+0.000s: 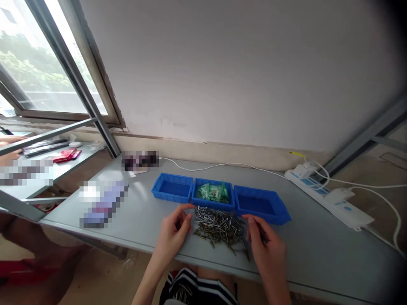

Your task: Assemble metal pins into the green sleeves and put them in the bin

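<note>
A loose pile of silver and brass-coloured screws or nails (219, 226) lies on the grey tabletop; their exact kind is too small to tell. At its left edge is my left hand (176, 226), index finger stretched toward the pile, thumb apart and nothing visible in it. My right hand (263, 239) rests by the right edge, index finger and thumb apart, the other fingers curled and partly hidden. Behind the pile stand three blue bins in a row: the left bin (171, 198) and the right bin (263, 218) look empty, while the middle bin holds small green-and-clear packets (213, 192).
A white power strip (327, 195) with plugs and cables sits at the right. One white cable (219, 165) runs along the back to a blurred item. A blurred purple item (106, 203) lies at left. Metal frame bars divide off a neighbouring table, where another person's arm shows.
</note>
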Demonstrator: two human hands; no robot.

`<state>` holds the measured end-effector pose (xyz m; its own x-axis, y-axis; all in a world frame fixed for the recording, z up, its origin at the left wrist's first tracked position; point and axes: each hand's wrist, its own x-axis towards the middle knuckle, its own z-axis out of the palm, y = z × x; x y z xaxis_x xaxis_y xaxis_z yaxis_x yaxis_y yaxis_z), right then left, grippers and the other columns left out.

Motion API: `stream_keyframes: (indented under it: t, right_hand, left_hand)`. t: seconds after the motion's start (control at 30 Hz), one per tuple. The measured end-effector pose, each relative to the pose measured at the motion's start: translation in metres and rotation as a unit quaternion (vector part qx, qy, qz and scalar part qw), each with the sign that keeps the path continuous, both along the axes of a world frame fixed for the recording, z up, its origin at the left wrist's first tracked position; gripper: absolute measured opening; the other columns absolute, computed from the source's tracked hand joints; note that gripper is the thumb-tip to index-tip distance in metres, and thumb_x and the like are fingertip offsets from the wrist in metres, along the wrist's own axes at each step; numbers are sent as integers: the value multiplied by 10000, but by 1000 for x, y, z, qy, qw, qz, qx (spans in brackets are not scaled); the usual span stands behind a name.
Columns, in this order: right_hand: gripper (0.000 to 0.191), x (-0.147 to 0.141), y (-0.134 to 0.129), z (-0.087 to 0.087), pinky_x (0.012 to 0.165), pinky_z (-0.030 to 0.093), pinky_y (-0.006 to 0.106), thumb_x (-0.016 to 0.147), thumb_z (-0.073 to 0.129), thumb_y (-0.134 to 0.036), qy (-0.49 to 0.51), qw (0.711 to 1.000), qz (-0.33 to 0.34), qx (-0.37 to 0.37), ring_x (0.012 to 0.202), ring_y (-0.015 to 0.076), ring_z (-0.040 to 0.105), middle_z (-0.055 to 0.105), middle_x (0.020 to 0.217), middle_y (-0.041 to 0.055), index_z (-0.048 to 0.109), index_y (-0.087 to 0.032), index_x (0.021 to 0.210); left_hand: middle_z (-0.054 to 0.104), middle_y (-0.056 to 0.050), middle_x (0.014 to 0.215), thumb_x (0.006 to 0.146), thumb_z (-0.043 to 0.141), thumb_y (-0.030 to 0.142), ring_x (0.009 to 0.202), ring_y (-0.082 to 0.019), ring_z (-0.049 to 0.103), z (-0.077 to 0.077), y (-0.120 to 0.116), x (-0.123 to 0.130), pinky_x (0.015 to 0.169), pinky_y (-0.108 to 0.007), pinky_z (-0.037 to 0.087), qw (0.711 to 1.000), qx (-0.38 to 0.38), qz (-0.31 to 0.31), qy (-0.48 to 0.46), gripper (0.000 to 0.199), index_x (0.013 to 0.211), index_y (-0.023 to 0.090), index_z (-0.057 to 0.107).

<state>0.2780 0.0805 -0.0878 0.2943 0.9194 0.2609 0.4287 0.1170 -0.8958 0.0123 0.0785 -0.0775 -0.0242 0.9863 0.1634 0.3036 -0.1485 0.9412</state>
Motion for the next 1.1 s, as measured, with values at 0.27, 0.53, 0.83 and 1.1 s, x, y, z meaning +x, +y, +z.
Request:
stream_keyframes:
  t: [0.27,0.53,0.83,1.1]
  right_hand:
    - [506,-1,-1,0,496,439,250,1018,560,-650,1,1000,9,5,512,151,522,568,632,-18,771,-192,1064]
    - [497,-2,-1,0,489,433,248,1019,555,-649,6,1000,5,1,506,150,522,571,631,-14,770,-201,1040]
    - [483,-2,-2,3,469,432,234,1021,566,-634,13,1000,8,-9,492,135,518,580,629,-18,779,-205,1081]
    - [482,0,-4,5,435,434,228,1017,577,-634,20,1000,12,-12,466,135,514,579,616,-14,787,-203,1065]
  left_hand:
    - [601,28,705,1072,497,379,599,-145,472,1,-2,8,629,-248,335,989,17,-5,144,461,1479,243,665]
    - [621,16,663,1054,522,384,553,-153,487,2,1,9,576,-247,313,987,21,-4,162,429,1397,241,737]
    - [552,30,640,1078,480,381,559,-152,445,1,-1,7,590,-251,312,985,8,-2,175,489,1518,255,651]
    - [608,19,654,1066,516,396,556,-148,496,0,0,8,580,-248,315,986,-14,-4,168,476,1492,260,677]
